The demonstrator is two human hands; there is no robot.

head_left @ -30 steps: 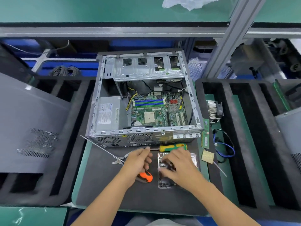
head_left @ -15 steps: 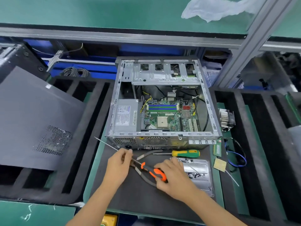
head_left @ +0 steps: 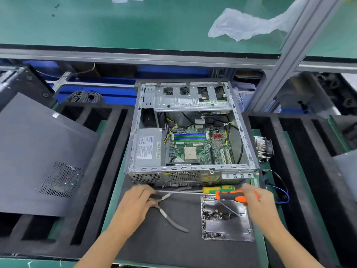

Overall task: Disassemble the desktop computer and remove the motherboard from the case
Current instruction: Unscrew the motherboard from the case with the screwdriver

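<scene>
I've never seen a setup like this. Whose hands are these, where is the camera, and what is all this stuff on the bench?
No robot here: a person is working, and the camera sits on their head, looking down. The open grey metal computer case lies on a black foam mat, with the green motherboard still inside. The right hand grips an orange-and-black-handled screwdriver; its long shaft reaches across to the left hand, which rests on grey-handled pliers. Beside them lie a yellow-and-green screwdriver and a silver metal tray holding small screws.
</scene>
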